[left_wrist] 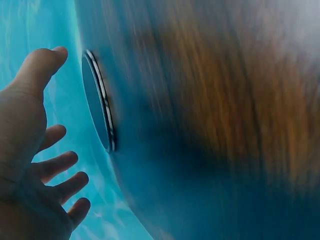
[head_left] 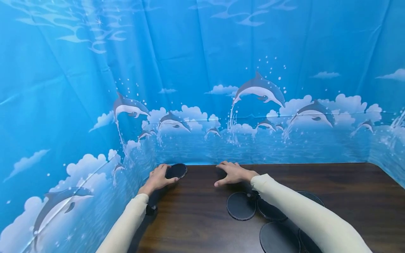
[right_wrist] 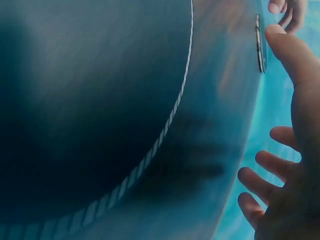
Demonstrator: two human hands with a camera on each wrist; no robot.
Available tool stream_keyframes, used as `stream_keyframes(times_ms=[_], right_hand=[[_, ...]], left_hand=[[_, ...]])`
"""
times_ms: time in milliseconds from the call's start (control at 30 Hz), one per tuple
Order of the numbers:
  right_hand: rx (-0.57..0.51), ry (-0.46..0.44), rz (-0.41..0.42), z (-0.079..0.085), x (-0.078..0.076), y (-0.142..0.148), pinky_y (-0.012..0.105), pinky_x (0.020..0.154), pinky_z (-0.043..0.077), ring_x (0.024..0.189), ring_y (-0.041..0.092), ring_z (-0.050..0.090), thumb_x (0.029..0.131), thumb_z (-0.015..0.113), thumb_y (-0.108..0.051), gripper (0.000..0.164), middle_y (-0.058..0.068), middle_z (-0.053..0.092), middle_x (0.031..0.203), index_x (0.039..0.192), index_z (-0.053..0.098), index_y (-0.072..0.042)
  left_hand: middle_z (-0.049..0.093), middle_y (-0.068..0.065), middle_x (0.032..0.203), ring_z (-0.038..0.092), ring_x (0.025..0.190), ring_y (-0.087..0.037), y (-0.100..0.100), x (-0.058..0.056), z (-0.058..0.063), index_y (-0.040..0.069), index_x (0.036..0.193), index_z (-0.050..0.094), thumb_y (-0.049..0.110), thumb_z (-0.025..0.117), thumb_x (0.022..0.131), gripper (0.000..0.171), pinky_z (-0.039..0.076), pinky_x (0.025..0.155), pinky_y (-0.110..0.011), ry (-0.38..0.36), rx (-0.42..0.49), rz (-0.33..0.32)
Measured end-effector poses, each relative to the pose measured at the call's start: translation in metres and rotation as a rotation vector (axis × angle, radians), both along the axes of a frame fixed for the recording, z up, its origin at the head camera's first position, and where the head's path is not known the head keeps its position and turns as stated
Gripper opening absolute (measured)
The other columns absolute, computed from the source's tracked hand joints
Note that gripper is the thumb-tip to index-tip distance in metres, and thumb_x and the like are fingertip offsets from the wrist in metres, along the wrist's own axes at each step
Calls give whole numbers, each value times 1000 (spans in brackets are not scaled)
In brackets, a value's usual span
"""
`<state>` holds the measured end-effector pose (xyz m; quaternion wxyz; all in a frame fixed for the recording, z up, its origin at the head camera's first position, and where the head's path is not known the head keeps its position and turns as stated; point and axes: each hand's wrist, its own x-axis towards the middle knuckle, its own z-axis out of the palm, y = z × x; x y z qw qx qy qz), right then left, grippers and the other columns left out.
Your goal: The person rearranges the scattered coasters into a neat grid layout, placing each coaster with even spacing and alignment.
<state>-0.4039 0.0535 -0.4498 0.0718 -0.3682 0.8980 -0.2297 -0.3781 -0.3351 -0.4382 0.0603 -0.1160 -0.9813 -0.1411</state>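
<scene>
At the far left of the brown wooden table (head_left: 193, 211), a black round coaster (head_left: 177, 171) with pale edge stitching lies flat. My left hand (head_left: 159, 178) hovers beside it with fingers spread; the left wrist view shows a gap between the fingers and that coaster (left_wrist: 98, 102). To its right, my right hand (head_left: 234, 173) reaches over the table's back part, fingers apart and holding nothing. Below the right forearm lie several more black coasters (head_left: 241, 206), some partly covered by the sleeve. One coaster (right_wrist: 95, 100) fills much of the right wrist view.
A blue curtain (head_left: 202, 70) printed with dolphins and clouds hangs along the table's back edge and left side. Cream sleeves (head_left: 126, 221) cover both forearms. A small black device (head_left: 151, 210) sits under the left wrist.
</scene>
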Motion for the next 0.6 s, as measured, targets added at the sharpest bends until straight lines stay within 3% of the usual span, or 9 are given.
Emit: stream_keyframes(times_ms=[367, 600], right_hand=[[122, 49, -17, -19, -7, -51, 60, 112, 19, 145, 37, 25, 94, 57, -68, 82, 16, 30, 160, 156, 44, -15], [164, 85, -126, -20, -5, -90, 53, 101, 27, 137, 36, 31, 96, 53, -68, 79, 16, 34, 154, 156, 44, -17]], left_hand=[[44, -30, 144, 43, 128, -54, -23, -9, -24, -7, 143, 49, 51, 69, 93, 79, 32, 98, -72, -56, -84, 27], [46, -28, 144, 43, 129, -52, -16, -10, -22, -7, 142, 50, 44, 71, 93, 74, 31, 99, -71, -51, -51, 57]])
